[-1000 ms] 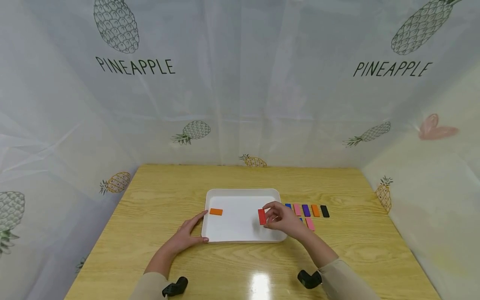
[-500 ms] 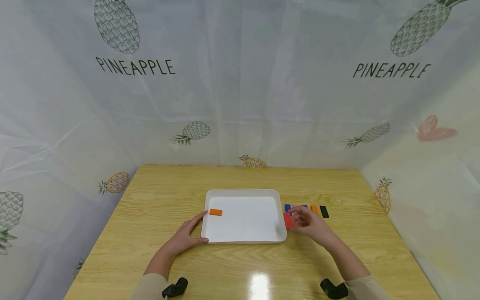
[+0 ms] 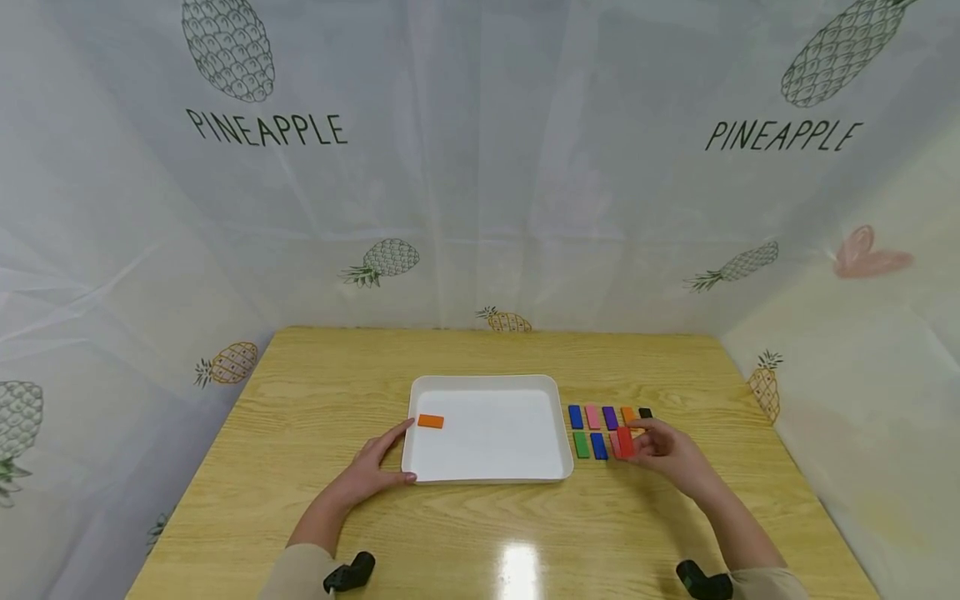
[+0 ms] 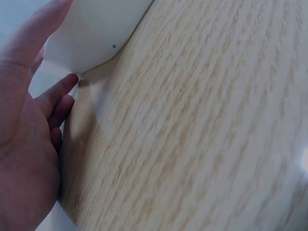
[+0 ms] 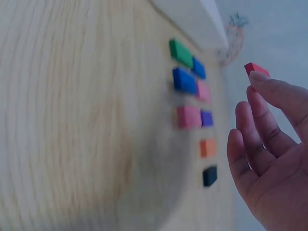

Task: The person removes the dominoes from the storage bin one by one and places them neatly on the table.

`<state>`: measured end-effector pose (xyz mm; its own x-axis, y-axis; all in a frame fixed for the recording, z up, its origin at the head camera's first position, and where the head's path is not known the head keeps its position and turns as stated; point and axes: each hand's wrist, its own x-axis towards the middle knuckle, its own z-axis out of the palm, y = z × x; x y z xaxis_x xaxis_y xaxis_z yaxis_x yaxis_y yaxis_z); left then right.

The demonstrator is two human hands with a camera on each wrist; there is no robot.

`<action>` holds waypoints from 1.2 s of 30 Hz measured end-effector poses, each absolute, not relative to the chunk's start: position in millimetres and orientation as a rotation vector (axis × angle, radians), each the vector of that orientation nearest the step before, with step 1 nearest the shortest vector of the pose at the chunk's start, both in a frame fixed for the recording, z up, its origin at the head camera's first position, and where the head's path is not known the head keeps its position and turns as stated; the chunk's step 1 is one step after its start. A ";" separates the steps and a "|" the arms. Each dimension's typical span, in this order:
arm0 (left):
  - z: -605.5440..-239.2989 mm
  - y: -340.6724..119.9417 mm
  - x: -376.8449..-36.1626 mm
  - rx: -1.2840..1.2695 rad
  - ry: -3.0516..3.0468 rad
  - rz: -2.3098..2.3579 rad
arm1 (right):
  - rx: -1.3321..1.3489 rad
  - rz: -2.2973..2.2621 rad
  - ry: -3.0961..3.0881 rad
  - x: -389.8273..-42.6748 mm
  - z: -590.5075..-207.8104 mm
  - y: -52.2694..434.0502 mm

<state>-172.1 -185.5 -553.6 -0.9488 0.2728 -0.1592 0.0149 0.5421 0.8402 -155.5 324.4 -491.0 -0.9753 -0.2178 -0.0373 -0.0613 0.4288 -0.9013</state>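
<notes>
The right hand point(image 3: 663, 450) pinches a red block point(image 3: 625, 442) at its fingertips, held just above the counter point(image 3: 480, 533) to the right of the white tray point(image 3: 487, 479). In the right wrist view the red block point(image 5: 255, 69) sits at the tip of the fingers point(image 5: 269, 91), clear of the wood. Under and beside it lie two short rows of blocks: on the far row a blue block point(image 3: 575, 417), a pink block point(image 3: 592, 417), a purple block point(image 3: 610, 417), an orange block point(image 3: 627, 414) and a black block point(image 3: 645, 412); on the near row a green block point(image 3: 581, 444), a second blue block point(image 3: 598, 446) and a second pink one, mostly hidden behind the red block. The left hand point(image 3: 371, 471) lies flat with fingers straight against the tray's near left corner, holding nothing. Inside the tray, near its left wall, rests a lone orange tile point(image 3: 431, 422)
</notes>
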 end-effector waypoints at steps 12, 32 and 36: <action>-551.8 -185.7 -171.3 0.240 2.508 1.345 | -0.133 -1.496 2.562 -156.0 -508.0 348.2; -550.3 -186.8 -173.0 0.253 2.518 1.335 | -0.001 -1.410 2.589 -167.4 -533.9 354.3; -551.7 -186.5 -173.3 0.268 2.518 1.337 | 0.001 -1.387 2.598 -169.4 -536.4 356.5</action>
